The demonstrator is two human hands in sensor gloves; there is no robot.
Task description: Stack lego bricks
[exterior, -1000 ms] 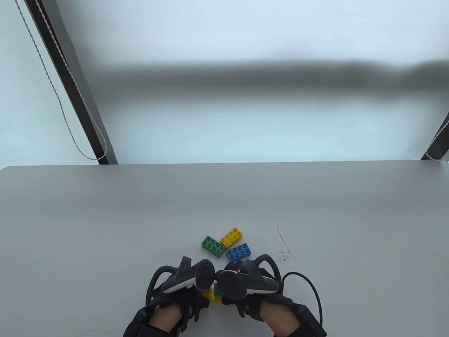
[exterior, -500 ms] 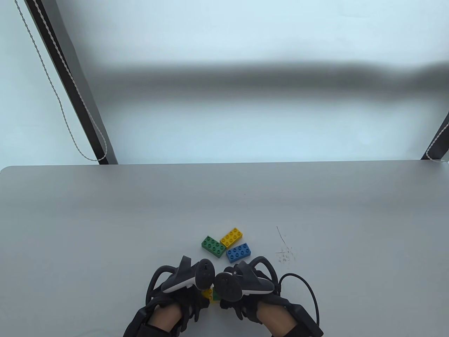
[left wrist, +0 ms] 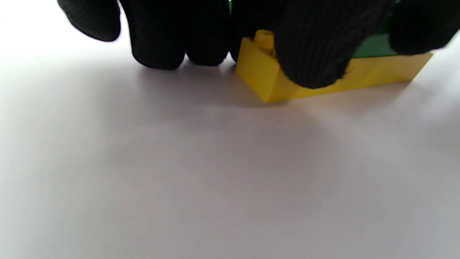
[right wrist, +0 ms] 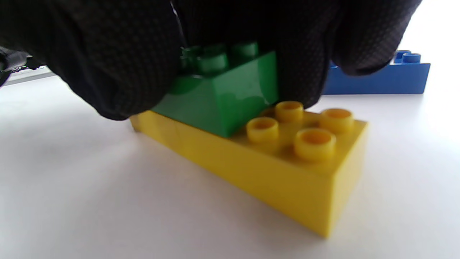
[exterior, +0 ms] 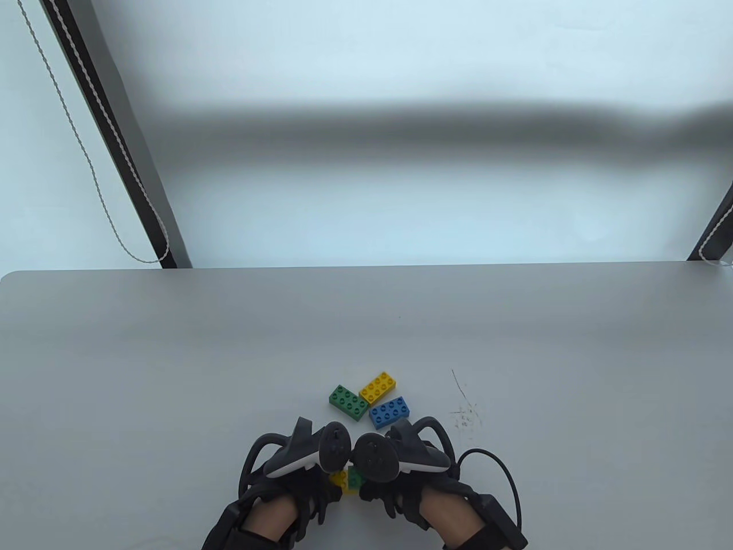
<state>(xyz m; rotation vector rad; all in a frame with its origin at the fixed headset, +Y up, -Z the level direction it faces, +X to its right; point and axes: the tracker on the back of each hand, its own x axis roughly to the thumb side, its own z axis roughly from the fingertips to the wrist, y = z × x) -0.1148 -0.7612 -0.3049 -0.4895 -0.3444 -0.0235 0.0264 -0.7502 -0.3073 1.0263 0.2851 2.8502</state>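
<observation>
Fingers (right wrist: pixel 118 64) of my right hand (exterior: pixel 401 458) clamp the green brick (right wrist: pixel 222 97) below them onto the yellow brick (right wrist: pixel 287 162), which left fingers (left wrist: pixel 309 46) steady; uneven pressure might skew it off the studs.

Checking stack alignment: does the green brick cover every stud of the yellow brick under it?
No; in the right wrist view the green brick leaves four studs bare at one end of the yellow brick.
</observation>
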